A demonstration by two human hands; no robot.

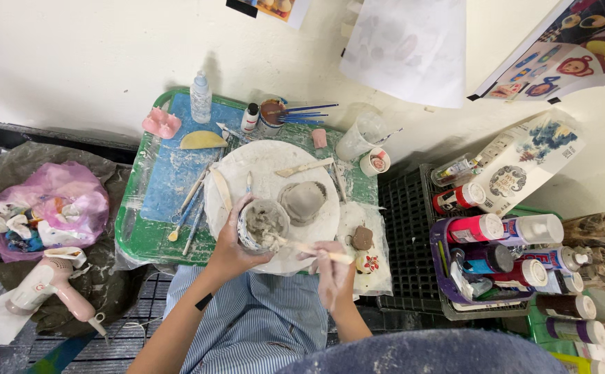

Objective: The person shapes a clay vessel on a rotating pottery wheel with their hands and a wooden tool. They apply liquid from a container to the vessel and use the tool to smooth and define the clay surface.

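1. A small round grey clay cup (264,224), wet and rough-walled, sits at the near edge of a round white turntable board (247,170), its mouth facing up.
2. The left hand (232,244) wraps around the cup's left side, fingers curled closed on its wall; it is the nearer hand and steadies the cup.
3. The right hand (331,266), smeared with pale slip, pinches a thin wooden modelling stick (309,248). The stick's long axis runs right to left, nearly level, from the hand toward the cup, and its tip reaches the cup's near right rim.
4. Just behind the cup on the same board lies a second grey clay piece with a ribbed dome shape (303,201), close by; whether the two touch I cannot tell. A flat wooden knife-like tool (304,167) lies farther back.
5. The board rests on a green plastic tray (130,235) lined with a slip-stained blue sheet, with loose tools, a small clear bottle (200,98) and a jar of brushes (272,113).
6. To the right stands a black crate with a purple basket of paint bottles (444,266); to the left, a pink hair dryer (45,282) and a pink bag of scraps (53,201), all against a white wall.
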